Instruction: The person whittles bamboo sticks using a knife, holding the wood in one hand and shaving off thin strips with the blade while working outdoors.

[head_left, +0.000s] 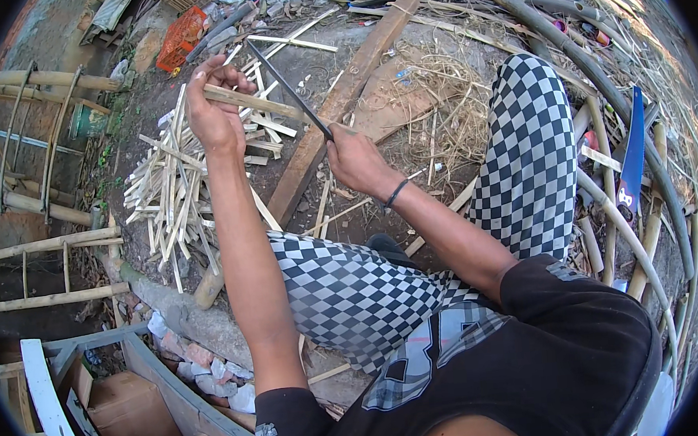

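Stick (266,105) looks light, stiff and likely splintery, best held by its left end, as the left hand (216,118) does, while the right hand (358,161) grips a knife (290,89).

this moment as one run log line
left hand: holding pale strip | right hand: gripping knife, blade crossing strip | nearby: pile of strips, wooden plank

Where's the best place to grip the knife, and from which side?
Probably by the near end of the knife, where the right hand closes around it, coming from the right. The long, thin blade slants forward and left from there, so that end should keep fingers clear. The hand hides most of the handle.
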Demonstrator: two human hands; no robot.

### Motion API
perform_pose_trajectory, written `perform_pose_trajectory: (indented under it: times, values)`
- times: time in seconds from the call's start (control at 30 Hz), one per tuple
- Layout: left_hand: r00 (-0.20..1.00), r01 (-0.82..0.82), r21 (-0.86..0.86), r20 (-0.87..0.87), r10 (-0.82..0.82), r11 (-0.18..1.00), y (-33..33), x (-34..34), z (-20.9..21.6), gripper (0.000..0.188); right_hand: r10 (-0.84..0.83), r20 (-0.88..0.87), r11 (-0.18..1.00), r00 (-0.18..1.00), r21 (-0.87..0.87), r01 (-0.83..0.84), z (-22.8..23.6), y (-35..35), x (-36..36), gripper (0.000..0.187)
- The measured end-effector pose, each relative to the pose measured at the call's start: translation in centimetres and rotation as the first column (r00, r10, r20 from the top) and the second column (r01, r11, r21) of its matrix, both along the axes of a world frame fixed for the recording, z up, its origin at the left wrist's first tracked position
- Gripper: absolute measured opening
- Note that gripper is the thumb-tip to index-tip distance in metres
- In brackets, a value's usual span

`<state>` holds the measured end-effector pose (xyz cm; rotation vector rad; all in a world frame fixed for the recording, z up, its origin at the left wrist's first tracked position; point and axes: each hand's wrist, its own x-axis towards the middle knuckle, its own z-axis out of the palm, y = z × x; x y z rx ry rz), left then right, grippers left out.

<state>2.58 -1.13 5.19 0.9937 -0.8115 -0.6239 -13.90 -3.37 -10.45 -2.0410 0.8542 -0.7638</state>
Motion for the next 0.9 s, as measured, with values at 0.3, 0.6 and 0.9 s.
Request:
perform_pose_trajectory:
  times: [0.3,0.6,0.9]
  values:
    - [0.988,-0.156,-0.091,0.005,0.157,0.984,0.3,-3.2,-0.7,0.042,0.024,0.076,0.999,0.997,0.028,-0.027,-0.2,1.8,0.5,0.02]
    - [0.757,-0.653,-0.021,0.019,0.654,0.757,-1.1,-6.3,-1.0,0.047,-0.01,0.021,0.978,1.0,0.207,0.006,-2.9,1.2,0.3,0.027]
    - [0.773,-0.63,-0.057,0.055,0.633,0.774,-1.9,-7.1,-1.5,0.049,-0.052,-0.032,0.978,0.998,0.198,0.058,-5.2,-0.7,0.1,0.027]
